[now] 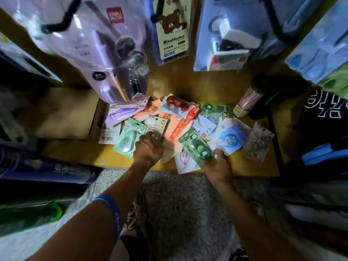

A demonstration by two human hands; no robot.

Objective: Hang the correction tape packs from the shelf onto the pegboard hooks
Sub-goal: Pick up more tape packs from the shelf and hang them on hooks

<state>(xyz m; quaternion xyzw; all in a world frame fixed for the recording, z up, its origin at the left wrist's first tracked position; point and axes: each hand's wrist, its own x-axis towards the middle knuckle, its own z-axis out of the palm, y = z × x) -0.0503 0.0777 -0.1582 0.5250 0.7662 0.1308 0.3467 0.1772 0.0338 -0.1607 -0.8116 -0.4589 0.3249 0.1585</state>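
Several correction tape packs lie in a loose pile on the wooden shelf. My right hand grips the near end of a dark green pack at the pile's front. My left hand reaches onto a cream pack marked 30, its fingers curled on the clear blister. A light green pack lies just left of that hand. A blue pack, an orange pack and a red-tape pack lie further back. Black pegboard hooks hang above, loaded with stationery.
Hanging packs crowd the top: a lilac pen set, a bear-print pack and a blue pack. A cardboard box sits left of the pile, a tub of pencils to the right. Speckled floor lies below the shelf edge.
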